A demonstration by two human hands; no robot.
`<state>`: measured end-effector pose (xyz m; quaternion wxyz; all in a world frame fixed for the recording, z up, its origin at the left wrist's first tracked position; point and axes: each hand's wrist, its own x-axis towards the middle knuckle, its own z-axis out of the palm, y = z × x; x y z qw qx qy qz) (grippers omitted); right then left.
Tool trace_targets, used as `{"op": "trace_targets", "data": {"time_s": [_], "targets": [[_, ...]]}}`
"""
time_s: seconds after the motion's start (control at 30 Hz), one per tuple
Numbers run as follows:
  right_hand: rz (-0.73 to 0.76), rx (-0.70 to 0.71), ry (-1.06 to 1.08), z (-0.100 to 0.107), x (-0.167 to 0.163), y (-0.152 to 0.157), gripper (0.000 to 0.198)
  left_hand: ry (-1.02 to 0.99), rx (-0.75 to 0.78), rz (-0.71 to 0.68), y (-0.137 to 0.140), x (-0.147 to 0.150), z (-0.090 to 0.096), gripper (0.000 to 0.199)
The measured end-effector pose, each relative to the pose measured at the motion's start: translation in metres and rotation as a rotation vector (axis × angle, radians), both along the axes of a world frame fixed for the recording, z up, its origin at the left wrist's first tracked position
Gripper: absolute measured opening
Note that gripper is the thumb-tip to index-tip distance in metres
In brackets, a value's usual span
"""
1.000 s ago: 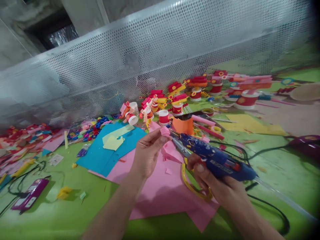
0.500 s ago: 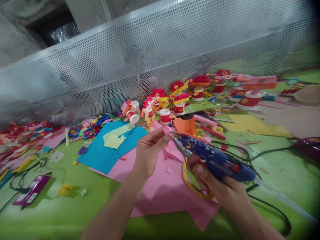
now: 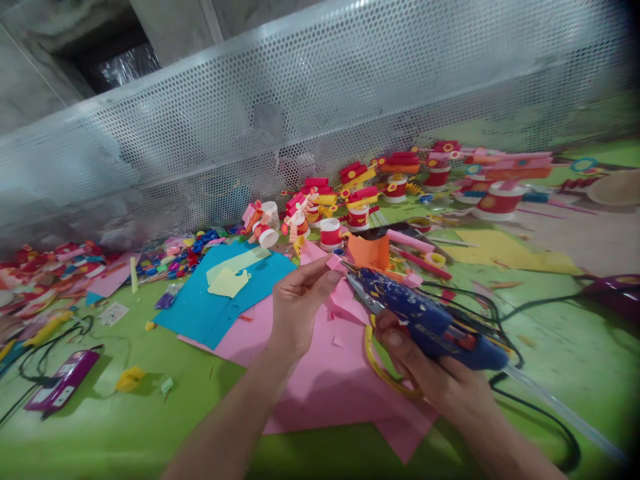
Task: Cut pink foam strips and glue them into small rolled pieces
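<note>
Between the thumb and fingertips of my left hand is a small pink foam or paper piece. My right hand grips a blue hot glue gun, its body speckled with dried bits, a clear glue stick trailing from the back. The gun's nozzle is at the pink piece; whether it touches, I cannot tell. Yellow-handled scissors are also in my right hand, below the gun, blades pointing up and left. Under both hands lie pink sheets.
Blue sheets with pale yellow scraps lie to the left. Cup-based paper models stand along the perforated metal partition. A purple power strip is at left; black cables run at right. An orange piece lies just beyond the gun.
The pink piece has turned slightly in my left fingertips and shows a different face. The glue gun's back end has dipped a little; both hands stay in nearly the same place.
</note>
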<state>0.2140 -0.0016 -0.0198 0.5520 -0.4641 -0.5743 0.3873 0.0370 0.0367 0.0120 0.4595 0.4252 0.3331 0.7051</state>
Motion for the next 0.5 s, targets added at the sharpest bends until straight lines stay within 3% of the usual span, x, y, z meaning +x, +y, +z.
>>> {"op": "trace_targets", "data": {"time_s": [0.17, 0.3, 0.5], "targets": [[-0.036, 0.070, -0.112, 0.003, 0.004, 0.002, 0.029, 0.024, 0.006, 0.044, 0.001, 0.000, -0.002, 0.029], [0.039, 0.133, -0.165, -0.003, 0.008, 0.006, 0.026, 0.050, 0.022, 0.079, 0.000, 0.001, 0.000, 0.028], [-0.058, 0.030, -0.084, -0.014, 0.002, 0.002, 0.031, 0.036, 0.017, 0.092, 0.000, 0.003, -0.001, 0.027]]}}
